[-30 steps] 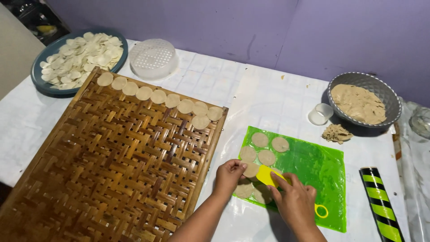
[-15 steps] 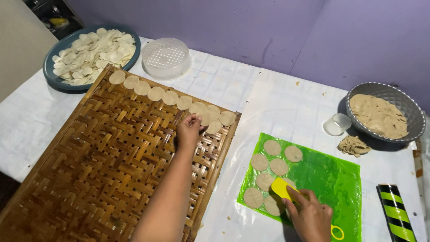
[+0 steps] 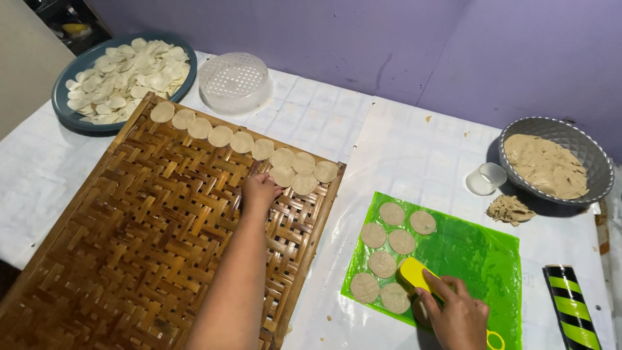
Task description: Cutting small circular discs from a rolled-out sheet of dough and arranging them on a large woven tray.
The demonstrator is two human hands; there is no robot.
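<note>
Woven bamboo tray (image 3: 129, 246) carries a row of dough rounds (image 3: 262, 150) along its far edge, where the left hand (image 3: 260, 192) rests fingers-together on one round, while the right hand (image 3: 457, 317) clamps a yellow scraper (image 3: 414, 275), its long axis angled up-left across the green mat (image 3: 479, 259).

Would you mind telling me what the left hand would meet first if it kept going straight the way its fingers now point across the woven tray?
The left hand points up and slightly right, so it would likely first meet the round beige dough disc lying just ahead on the woven bamboo tray.
</note>
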